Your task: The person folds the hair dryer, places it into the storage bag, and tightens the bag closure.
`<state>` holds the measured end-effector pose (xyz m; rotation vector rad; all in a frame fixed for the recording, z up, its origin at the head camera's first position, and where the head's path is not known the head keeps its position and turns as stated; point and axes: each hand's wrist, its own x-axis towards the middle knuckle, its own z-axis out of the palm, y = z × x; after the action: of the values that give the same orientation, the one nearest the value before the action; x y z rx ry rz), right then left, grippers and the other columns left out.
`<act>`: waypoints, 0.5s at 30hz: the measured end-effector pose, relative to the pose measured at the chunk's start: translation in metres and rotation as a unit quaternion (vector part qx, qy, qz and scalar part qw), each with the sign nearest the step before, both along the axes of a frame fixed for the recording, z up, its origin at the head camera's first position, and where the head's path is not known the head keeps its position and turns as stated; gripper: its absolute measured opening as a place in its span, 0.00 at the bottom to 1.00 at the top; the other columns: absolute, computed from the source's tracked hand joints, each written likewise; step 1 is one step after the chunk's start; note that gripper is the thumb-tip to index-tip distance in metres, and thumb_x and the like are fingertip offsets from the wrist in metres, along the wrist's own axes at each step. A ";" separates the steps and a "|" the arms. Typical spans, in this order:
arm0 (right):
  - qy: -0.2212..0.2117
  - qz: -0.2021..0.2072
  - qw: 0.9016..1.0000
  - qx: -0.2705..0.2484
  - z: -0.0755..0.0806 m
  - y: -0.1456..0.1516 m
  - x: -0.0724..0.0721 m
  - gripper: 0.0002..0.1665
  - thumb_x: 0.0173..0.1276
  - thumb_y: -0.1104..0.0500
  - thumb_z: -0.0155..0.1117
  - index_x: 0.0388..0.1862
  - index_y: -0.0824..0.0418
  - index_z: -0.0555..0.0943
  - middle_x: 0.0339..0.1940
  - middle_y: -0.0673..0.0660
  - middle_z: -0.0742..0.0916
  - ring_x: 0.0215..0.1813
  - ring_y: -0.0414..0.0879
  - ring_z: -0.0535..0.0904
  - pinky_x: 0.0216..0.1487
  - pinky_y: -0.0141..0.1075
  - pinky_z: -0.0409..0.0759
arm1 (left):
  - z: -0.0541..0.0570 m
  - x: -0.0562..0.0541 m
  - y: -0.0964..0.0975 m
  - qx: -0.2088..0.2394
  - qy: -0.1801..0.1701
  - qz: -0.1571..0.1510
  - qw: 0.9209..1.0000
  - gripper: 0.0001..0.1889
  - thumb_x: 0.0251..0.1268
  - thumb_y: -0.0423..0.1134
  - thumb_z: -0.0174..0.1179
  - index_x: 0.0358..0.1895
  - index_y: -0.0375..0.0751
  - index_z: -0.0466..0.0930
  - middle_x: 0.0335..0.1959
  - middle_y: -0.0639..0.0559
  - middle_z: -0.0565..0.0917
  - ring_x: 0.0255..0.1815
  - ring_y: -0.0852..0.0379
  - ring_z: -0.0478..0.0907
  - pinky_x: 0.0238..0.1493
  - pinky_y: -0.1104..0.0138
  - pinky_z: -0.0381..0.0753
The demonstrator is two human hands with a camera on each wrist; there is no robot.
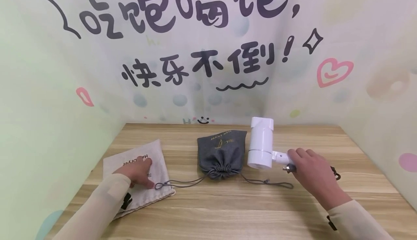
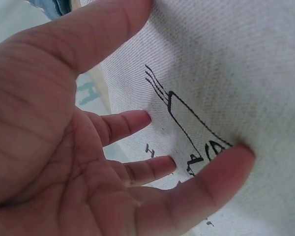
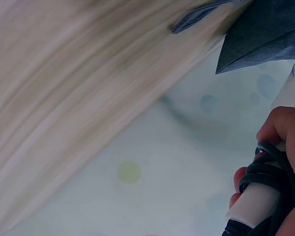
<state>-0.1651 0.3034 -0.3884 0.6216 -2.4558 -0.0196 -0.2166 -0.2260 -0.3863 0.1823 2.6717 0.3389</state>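
Note:
On the left of the table lies a cream drawstring bag (image 1: 114,162) printed "Hair Dryer". My left hand (image 1: 138,171) rests over it, fingers spread, with fingertips on the cloth beside the dryer drawing in the left wrist view. In my right hand (image 1: 311,171) is a white hair dryer (image 1: 261,140), gripped by its handle, the body standing crosswise at the handle's end. Its dark cord (image 3: 265,172) is wound round the handle under my fingers, and the plug (image 1: 288,168) pokes out beside them.
Between the hands sits a dark grey drawstring bag (image 1: 221,155) with gold print, its mouth gathered toward me. Its cords (image 1: 267,182) trail out to both sides on the wooden table (image 1: 208,211). A printed cloth backdrop (image 1: 182,102) rises behind the table and along both sides.

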 end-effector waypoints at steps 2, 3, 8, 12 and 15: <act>0.001 0.003 1.000 0.003 0.002 -0.003 0.001 0.25 0.44 0.62 0.82 0.37 0.61 0.75 0.29 0.56 0.81 0.26 0.51 0.76 0.21 0.40 0.74 | 0.000 0.000 0.001 -0.004 0.002 0.000 1.000 0.34 0.48 0.47 0.77 0.54 0.35 0.71 0.48 0.32 0.68 0.33 0.46 0.73 0.21 0.62 0.75; 0.001 0.004 1.000 0.004 0.003 -0.004 0.001 0.26 0.44 0.62 0.82 0.37 0.61 0.75 0.29 0.56 0.81 0.26 0.51 0.76 0.21 0.40 0.74 | 0.000 0.000 0.001 -0.005 0.003 0.000 1.000 0.34 0.48 0.47 0.77 0.54 0.36 0.71 0.48 0.32 0.69 0.33 0.46 0.73 0.22 0.62 0.75; 0.007 0.014 1.000 0.008 0.006 -0.011 0.003 0.25 0.44 0.62 0.82 0.37 0.61 0.76 0.29 0.55 0.81 0.26 0.50 0.76 0.21 0.40 0.74 | 0.000 0.001 0.002 -0.006 0.001 0.003 1.000 0.33 0.47 0.47 0.77 0.53 0.36 0.71 0.49 0.31 0.69 0.35 0.45 0.73 0.22 0.61 0.75; 0.009 0.018 1.000 0.006 0.006 -0.015 0.003 0.24 0.44 0.63 0.81 0.37 0.61 0.76 0.29 0.54 0.81 0.26 0.49 0.75 0.21 0.39 0.73 | -0.002 0.000 -0.001 0.004 -0.003 0.006 1.000 0.35 0.48 0.47 0.77 0.56 0.35 0.71 0.52 0.29 0.68 0.33 0.45 0.73 0.20 0.62 0.76; 0.003 0.014 1.000 0.006 0.005 -0.018 0.005 0.24 0.44 0.63 0.80 0.37 0.60 0.76 0.28 0.54 0.81 0.26 0.48 0.74 0.20 0.38 0.72 | -0.004 -0.001 -0.002 0.017 -0.005 0.005 1.000 0.36 0.49 0.47 0.77 0.57 0.35 0.69 0.53 0.28 0.66 0.31 0.46 0.74 0.20 0.63 0.76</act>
<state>-0.1605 0.2850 -0.3829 0.6592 -2.4425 -0.0251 -0.2172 -0.2278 -0.3903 0.1777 2.6590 0.3881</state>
